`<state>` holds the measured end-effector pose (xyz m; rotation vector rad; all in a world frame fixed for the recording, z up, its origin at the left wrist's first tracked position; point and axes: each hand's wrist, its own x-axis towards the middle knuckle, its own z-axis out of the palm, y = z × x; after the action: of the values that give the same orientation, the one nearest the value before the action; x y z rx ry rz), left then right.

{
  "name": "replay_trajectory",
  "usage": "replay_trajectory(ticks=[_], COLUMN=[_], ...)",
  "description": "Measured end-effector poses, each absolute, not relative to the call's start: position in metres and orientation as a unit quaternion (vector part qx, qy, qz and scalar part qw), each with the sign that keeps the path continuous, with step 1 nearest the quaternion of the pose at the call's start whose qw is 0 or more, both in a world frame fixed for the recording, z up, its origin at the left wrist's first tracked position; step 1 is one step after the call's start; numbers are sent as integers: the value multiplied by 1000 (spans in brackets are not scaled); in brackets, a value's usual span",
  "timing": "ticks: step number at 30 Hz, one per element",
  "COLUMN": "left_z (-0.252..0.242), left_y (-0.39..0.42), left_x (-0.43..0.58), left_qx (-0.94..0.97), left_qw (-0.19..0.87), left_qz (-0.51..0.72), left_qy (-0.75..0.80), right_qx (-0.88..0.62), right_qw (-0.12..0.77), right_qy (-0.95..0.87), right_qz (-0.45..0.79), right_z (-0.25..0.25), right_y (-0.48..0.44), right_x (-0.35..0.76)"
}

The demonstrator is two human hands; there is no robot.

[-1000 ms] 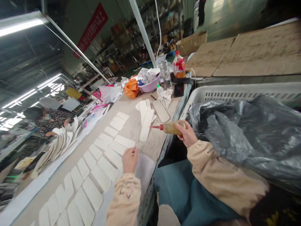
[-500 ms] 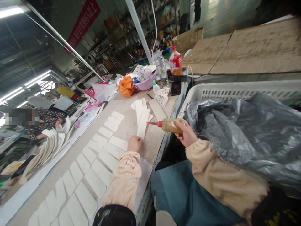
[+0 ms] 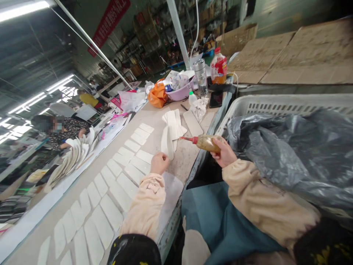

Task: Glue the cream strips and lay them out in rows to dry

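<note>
My right hand [image 3: 224, 154] is closed around a squeeze bottle [image 3: 206, 142] of yellowish glue, its red nozzle pointing left over the table edge. My left hand [image 3: 160, 163] is closed on the near end of a long white strip [image 3: 167, 141] that belongs to a small pile of white strips [image 3: 174, 123] on the table. Two rows of white rounded pieces [image 3: 121, 173] lie along the beige table [image 3: 154, 141] to the left of my left hand. A thin translucent sheet [image 3: 172, 191] lies under my left sleeve.
A white crate [image 3: 275, 105] lined with a grey plastic bag [image 3: 298, 154] stands right of me. At the table's far end: a pink bowl [image 3: 180, 94], orange bag [image 3: 157, 96], metal flask [image 3: 200, 77], red-labelled bottle [image 3: 218, 70], phone [image 3: 215, 99]. Another person [image 3: 66, 130] handles white pieces at left.
My left hand went forward from the near table edge to the strip pile and took hold of a strip's end. The right hand stays on the bottle.
</note>
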<state>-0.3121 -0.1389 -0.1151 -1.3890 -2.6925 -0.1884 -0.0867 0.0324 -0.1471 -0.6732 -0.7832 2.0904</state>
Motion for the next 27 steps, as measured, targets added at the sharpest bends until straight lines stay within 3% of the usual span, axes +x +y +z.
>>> replay_trajectory(ticks=[3,6,10,13,20,24,27], left_z=[-99,-96,-122,-145,-144,-138,-136], left_y=[-180,-237,-308,-345,-407,-435,-449], left_x=[-296,-267,-223,-202,-205,-223,-237], left_qx=[-504,-547,-534,-472,-111,107,182], left_qw=[100,82,29,32,-55,23,107], left_qz=[-128,-123,-94,-146,-392,-648,-745], left_qy=[-849,-824,-840,-869,-912,-753,-632], right_qx=[-256,-241,-216,-213,-177,-194,-215], right_qw=[380,370,337,300,243,259,245], right_qy=[-308,-341,-410,-470,-540,-501,-438], right_qz=[834,830,820,802,786,803,838], right_z=[-146,-146,-144,-143,-134,-123,-112], right_y=[33,29,12,-8,-47,-55,-47], right_x=[-86,-84,-87,-92,-98,-100,-96])
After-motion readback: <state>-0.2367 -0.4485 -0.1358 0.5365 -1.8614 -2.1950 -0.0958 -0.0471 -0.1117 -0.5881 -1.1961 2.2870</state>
